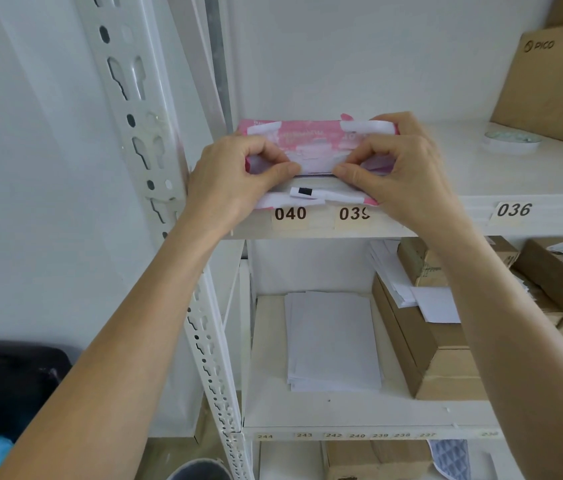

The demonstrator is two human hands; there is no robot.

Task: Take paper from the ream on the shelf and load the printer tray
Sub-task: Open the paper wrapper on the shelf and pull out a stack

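A ream of paper in a pink and white wrapper (311,140) lies on the upper white shelf (501,174), at its front left corner above the labels 040 and 039. My left hand (235,178) pinches the near wrapper flap at the left. My right hand (394,168) pinches the same flap at the right, with its fingers curled over the ream's top right edge. The wrapper end is torn open, and white sheet edges (314,187) show between my thumbs. No printer or tray is in view.
A slotted white upright (141,133) stands left of the ream. A tape roll (512,138) and a cardboard box (557,88) sit at the right of the same shelf. On the shelf below lie loose white sheets (332,341) and brown boxes (429,337). A dark bin (6,382) is at lower left.
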